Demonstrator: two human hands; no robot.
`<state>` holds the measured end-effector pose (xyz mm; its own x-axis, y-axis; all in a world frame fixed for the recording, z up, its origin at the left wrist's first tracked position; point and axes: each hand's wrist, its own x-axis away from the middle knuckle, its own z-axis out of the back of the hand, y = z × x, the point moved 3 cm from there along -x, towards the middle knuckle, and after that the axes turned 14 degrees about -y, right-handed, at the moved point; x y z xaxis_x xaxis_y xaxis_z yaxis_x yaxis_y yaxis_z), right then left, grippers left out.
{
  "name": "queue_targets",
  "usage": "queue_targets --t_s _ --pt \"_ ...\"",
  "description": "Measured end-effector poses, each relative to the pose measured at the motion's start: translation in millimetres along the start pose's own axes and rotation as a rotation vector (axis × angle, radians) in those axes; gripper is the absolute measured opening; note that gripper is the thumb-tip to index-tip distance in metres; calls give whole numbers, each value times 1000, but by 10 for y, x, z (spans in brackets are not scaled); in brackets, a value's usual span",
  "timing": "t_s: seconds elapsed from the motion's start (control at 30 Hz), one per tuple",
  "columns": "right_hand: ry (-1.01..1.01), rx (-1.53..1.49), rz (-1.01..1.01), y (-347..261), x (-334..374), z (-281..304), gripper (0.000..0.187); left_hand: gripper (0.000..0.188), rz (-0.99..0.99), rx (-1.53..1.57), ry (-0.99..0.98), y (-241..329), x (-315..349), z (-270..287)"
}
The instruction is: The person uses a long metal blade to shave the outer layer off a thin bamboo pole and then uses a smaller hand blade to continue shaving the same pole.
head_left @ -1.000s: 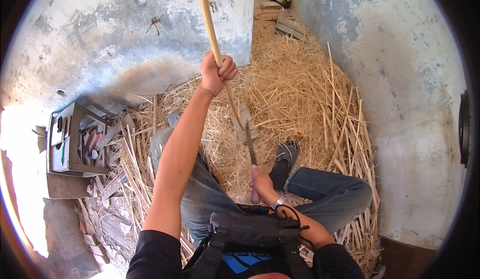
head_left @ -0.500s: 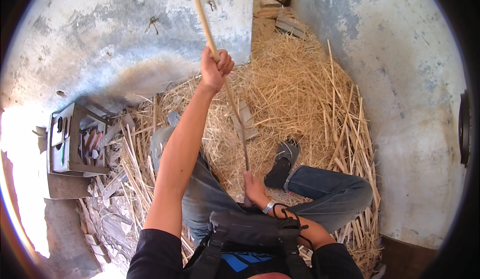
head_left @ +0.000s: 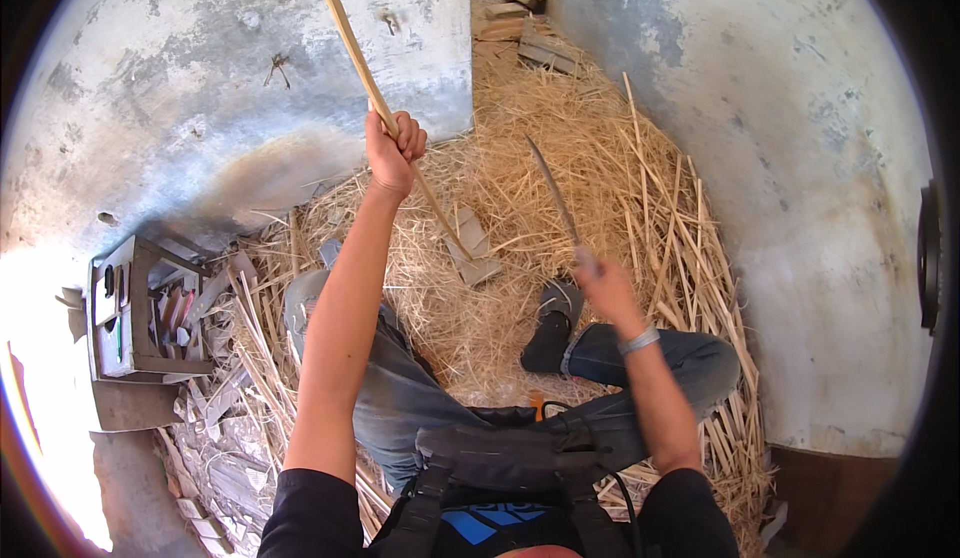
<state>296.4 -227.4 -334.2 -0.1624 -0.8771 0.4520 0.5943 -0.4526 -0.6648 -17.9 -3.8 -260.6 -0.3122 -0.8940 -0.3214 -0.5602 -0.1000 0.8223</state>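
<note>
My left hand (head_left: 393, 153) is raised and closed round a long, pale stick (head_left: 345, 43), perhaps bamboo. The stick slants from the upper left down to the right, and its lower end is at a greyish block (head_left: 475, 243) lying in the straw. In my right hand (head_left: 607, 290), slightly blurred, is the handle of a knife (head_left: 556, 193). Its long, narrow, slightly curved dark blade points up and away, to the right of the stick and apart from it.
Loose straw and shavings (head_left: 570, 128) cover the floor, with split strips (head_left: 690, 248) along the right wall. A wooden box of odds and ends (head_left: 125, 308) is at the left. Bricks (head_left: 515, 3) are piled at the back. My shoe (head_left: 553, 328) rests in the straw.
My right hand has swung from my lap forward and to the right, bringing the knife blade away from the stick. The whole view has shifted slightly; my left hand still grips the stick.
</note>
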Motion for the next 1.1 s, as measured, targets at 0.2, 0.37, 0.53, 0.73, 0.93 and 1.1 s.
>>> queue_targets --t_s 0.2,0.37,0.53,0.73,0.93,1.1 --pt "14 514 109 327 82 1623 52 67 -20 17 -32 -107 -67 -86" --pt "-186 109 -173 1244 -78 2206 46 67 6 2 -21 -128 -108 -145" --pt "478 149 -127 3068 -64 1917 39 66 5 17 -42 -205 -176 -216" --pt "33 612 -970 4674 937 -83 78 64 6 0 -16 -218 -204 -239" --pt "368 86 -1053 4340 1718 -1412 76 65 23 18 27 -237 -268 -202" --pt "648 422 -641 3990 1261 -1398 58 65 24 -24 -12 -233 -293 -230"
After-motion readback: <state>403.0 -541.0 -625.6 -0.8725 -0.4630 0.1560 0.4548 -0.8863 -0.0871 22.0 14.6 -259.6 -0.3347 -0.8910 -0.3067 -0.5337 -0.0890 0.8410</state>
